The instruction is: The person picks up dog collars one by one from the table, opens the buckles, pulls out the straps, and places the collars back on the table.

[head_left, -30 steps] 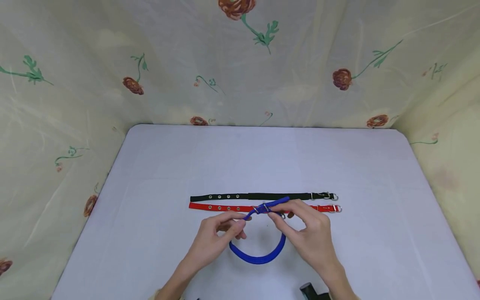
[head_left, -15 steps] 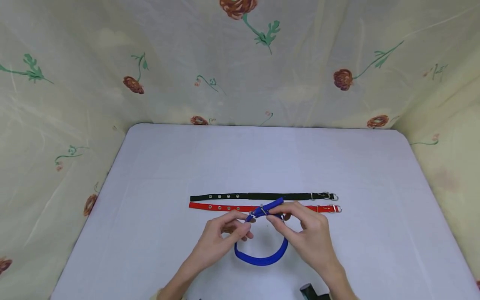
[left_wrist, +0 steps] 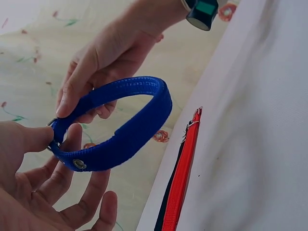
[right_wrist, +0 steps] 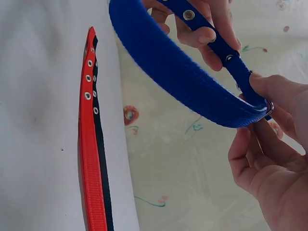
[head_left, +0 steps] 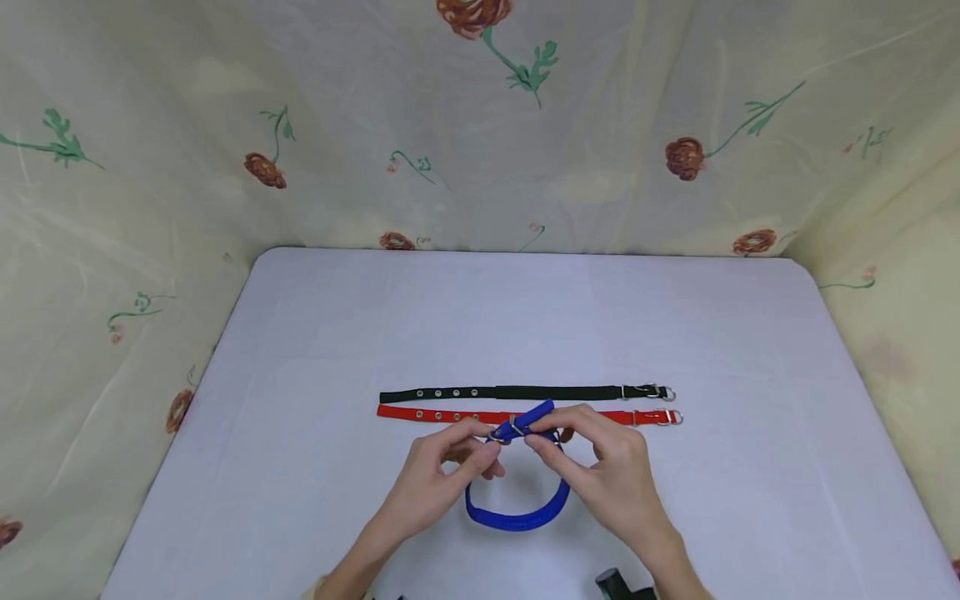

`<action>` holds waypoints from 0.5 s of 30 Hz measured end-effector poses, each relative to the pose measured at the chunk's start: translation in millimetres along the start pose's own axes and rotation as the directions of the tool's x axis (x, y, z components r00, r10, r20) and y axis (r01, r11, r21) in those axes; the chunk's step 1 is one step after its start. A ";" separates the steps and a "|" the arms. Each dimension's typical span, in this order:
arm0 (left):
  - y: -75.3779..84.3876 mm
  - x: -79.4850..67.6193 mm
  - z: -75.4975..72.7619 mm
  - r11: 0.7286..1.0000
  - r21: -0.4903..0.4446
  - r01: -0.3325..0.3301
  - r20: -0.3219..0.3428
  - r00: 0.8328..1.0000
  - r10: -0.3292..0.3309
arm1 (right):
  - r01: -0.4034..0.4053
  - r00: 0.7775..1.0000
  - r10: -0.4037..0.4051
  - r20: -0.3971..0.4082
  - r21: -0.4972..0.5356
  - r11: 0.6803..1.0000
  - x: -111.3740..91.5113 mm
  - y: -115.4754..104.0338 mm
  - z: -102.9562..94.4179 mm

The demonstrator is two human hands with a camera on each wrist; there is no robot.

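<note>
A blue collar [head_left: 517, 522], curved into a loop, is held above the table by both hands. My left hand [head_left: 442, 471] pinches it near the buckle between thumb and index finger. On the other side of the buckle, my right hand [head_left: 603, 454] pinches the blue strap, whose free end sticks up past the fingers. Metal eyelets show along the blue collar [right_wrist: 231, 60] in the right wrist view. Behind the hands, a red collar [head_left: 401, 412] and a black collar [head_left: 555, 392] lie side by side, stretched straight; the hands and blue strap hide part of the red one.
The collars lie on a white table [head_left: 300, 333] with rounded far corners. A pale flowered curtain [head_left: 337, 125] hangs behind it and on both sides. At the front edge, a dark cylindrical object [head_left: 615, 583] shows by the right forearm.
The right hand has shifted slightly left toward the left hand. The blue strap's free end has moved left with it, and less of it stands past the buckle. Red and black collars stay put.
</note>
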State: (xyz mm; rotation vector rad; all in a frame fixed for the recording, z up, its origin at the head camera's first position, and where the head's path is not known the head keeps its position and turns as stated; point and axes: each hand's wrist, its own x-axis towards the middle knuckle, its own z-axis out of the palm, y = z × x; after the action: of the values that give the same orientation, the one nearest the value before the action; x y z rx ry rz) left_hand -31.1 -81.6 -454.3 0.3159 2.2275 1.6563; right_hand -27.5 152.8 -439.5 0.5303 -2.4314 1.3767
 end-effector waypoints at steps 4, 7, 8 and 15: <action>0.8 -0.4 0.2 0.999 0.004 0.038 0.003 0.999 -0.038 | -0.024 1.000 0.024 -0.014 0.001 1.000 -1.0 -0.5 1.6; 1.2 -0.8 0.7 0.999 -0.002 0.054 0.003 0.999 -0.054 | -0.039 0.998 0.038 -0.047 -0.013 0.999 -1.0 -0.5 3.2; 1.3 -1.1 0.7 0.998 -0.007 0.059 0.003 0.998 -0.059 | -0.041 0.997 0.040 -0.063 -0.021 0.999 -1.0 -0.2 3.5; 0.4 -3.1 -2.0 0.996 -0.011 0.087 -0.021 0.996 -0.088 | -0.069 0.986 0.066 -0.153 -0.012 0.998 -1.4 4.5 0.6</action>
State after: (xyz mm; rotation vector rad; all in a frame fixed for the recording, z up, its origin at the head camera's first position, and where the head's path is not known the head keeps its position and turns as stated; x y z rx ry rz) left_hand -29.1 -84.5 -453.0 0.1961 2.2146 1.6317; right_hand -28.3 154.7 -443.7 0.3280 -2.3545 1.3687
